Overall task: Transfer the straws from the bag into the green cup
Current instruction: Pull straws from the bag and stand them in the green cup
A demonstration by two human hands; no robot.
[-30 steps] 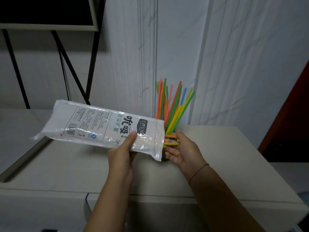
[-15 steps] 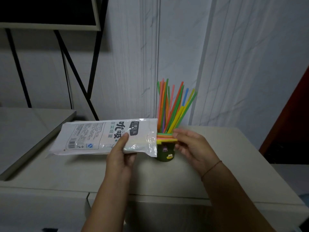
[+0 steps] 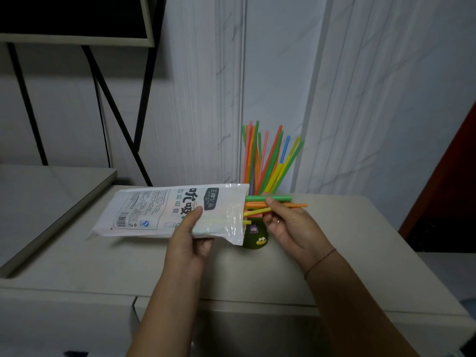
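Note:
My left hand (image 3: 190,237) grips a white plastic straw bag (image 3: 164,212) near its open right end and holds it level above the cabinet top. Several coloured straws (image 3: 268,202) stick out of the bag's mouth to the right. My right hand (image 3: 288,222) pinches those straws between thumb and fingers. Directly behind and below the bag's mouth stands the small green cup (image 3: 256,238) with cartoon stickers, partly hidden by the bag. A bunch of upright straws (image 3: 268,161) fans out of the cup.
The beige cabinet top (image 3: 334,240) carries the cup close to the white wall. A lower grey surface (image 3: 46,197) lies to the left. A black metal frame (image 3: 116,112) leans against the wall behind. A dark red panel (image 3: 458,163) borders the right.
The bag has dropped and levelled out with its mouth by the cup. My right hand has drawn several straws further out of the bag to the right.

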